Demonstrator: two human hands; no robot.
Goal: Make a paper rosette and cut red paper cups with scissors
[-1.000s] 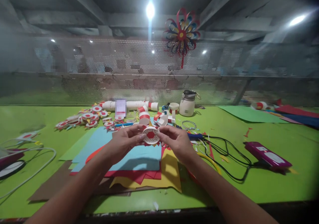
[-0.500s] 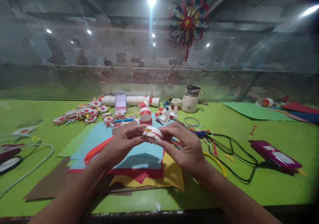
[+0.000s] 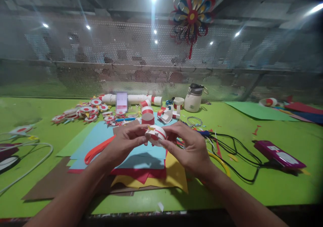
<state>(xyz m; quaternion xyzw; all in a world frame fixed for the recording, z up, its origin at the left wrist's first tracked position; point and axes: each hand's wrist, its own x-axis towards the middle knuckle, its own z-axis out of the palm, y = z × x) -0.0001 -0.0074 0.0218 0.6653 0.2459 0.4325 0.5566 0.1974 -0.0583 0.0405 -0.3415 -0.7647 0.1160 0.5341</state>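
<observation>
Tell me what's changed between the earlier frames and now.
The disc has been turned: its dotted face pointed at the camera a second ago; now its striped rim shows. The camera has dipped slightly. Nothing was let go: the left hand and right hand still hold the disc. The bottle and tube stayed put on the table.

No lettering or numbers can be read.

White-and-red round paper piece (image 3: 156, 134) looks smooth, matt. From it: light-blue paper sheets (image 3: 145, 160), 7 o'clock, matt; purple oblong plastic case (image 3: 279, 155), 3 o'clock, glossy; grey perforated metal panel (image 3: 151, 75), 12 o'clock, dull; green flat tabletop (image 3: 272, 190), smooth, low sheen.
</observation>
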